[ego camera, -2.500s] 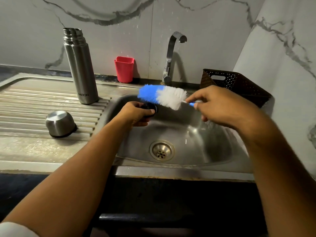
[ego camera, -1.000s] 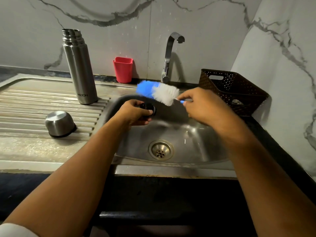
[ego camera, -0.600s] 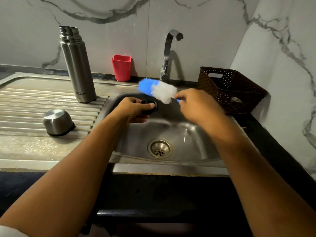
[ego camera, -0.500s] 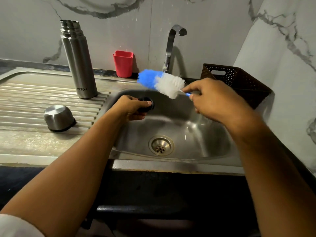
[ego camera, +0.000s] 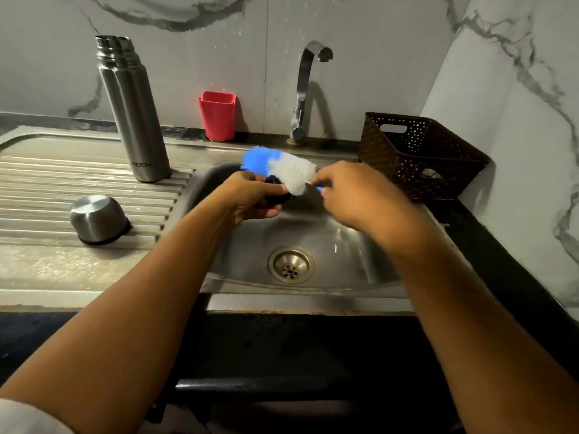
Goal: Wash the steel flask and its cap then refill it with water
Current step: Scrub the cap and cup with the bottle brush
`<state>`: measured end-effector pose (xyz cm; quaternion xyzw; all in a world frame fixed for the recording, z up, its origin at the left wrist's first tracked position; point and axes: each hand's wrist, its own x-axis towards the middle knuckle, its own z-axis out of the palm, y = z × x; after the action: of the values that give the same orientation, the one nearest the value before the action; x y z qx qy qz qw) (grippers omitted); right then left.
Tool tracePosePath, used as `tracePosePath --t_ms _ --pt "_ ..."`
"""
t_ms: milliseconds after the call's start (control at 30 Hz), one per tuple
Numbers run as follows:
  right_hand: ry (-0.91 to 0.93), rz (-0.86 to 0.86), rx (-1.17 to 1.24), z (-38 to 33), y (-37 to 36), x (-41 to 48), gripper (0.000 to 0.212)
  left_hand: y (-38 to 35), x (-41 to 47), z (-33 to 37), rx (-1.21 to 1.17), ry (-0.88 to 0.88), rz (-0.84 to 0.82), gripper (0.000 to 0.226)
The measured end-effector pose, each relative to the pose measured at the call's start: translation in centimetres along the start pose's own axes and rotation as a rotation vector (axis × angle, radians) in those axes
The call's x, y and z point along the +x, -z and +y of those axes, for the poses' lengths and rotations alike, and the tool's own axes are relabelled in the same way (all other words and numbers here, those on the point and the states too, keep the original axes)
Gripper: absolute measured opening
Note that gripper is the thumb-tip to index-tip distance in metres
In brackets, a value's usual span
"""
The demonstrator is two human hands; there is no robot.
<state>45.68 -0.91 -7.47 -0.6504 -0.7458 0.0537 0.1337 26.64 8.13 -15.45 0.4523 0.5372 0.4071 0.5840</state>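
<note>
Right, over the sink basin (ego camera: pixel 360 261) the left hand (ego camera: pixel 250 197) has its fingers (ego camera: pixel 266 212) curled round a black stopper (ego camera: pixel 277 198). The palm hides most of it, so its shape is hard to read. The right hand (ego camera: pixel 357 198) pinches the bottle brush (ego camera: pixel 289 170) by its blue handle, nearly all swallowed by the fingers (ego camera: pixel 326 180), only a sliver showing. White bristles touch the stopper and the blue tip pokes out leftward. Well left of both sets of fingers, the steel flask (ego camera: pixel 133 114) stands upright and uncapped on the ribbed drainer (ego camera: pixel 47 183), with the steel cap (ego camera: pixel 97 219) mouth-down beside it. Beyond the fingers stands the tap (ego camera: pixel 305 89); the basket (ego camera: pixel 416 155) sits right, its contents too dim to tell.
</note>
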Motion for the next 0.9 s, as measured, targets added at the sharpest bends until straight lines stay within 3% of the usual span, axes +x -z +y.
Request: tracePosePath --t_ms 267,367,467,567,700,900 --pt "-0.060 0.085 0.229 0.5 -2.9 1.6 0.042 1.0 0.2 -0.3 -0.143 -0.058 0.012 0.047" --pt "-0.051 0.066 0.341 1.2 -3.1 1.4 0.040 0.9 0.5 -0.4 -0.310 -0.023 0.036 0.034" --pt "-0.047 0.023 0.357 1.7 -2.5 0.9 0.041 1.3 0.5 -0.3 -0.425 -0.010 0.038 0.037" --pt "-0.021 0.055 0.284 2.1 -0.7 0.3 0.037 1.2 0.3 -0.4 -0.396 -0.015 0.000 0.028" --pt "-0.015 0.087 0.228 2.3 2.9 -0.8 0.033 0.8 0.5 -0.7 -0.284 -0.035 0.079 0.017" --pt "-0.060 -0.015 -0.029 0.2 -0.9 1.1 0.035 -0.4 0.4 -0.6 0.040 -0.105 -0.057 0.042"
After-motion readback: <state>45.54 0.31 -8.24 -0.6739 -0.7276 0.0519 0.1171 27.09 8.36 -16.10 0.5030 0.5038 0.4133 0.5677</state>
